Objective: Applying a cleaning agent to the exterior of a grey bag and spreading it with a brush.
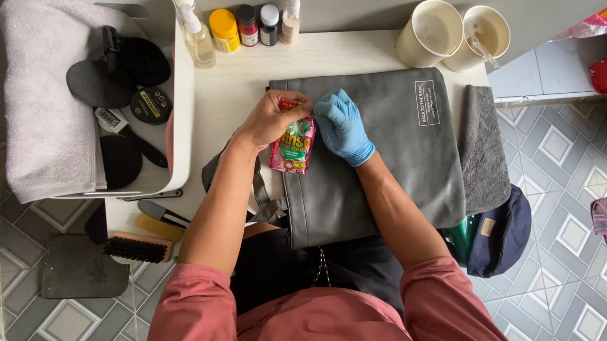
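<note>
Both hands pinch a small red-and-green sachet (293, 146) at its top over a grey bag (384, 153): bare left hand (268, 119), gloved right hand (341, 126), seemingly tearing it open; next calls for a clean rip.

Sachet (293, 148) top hidden, perhaps pinched, behind fingers (284, 113).

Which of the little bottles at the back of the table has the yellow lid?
The short, wide jar, second from the left in the row. Its lid and body are yellow; the bottle with clear liquid beside it is taller, and the other small bottles have dark, white or spray tops.
</note>
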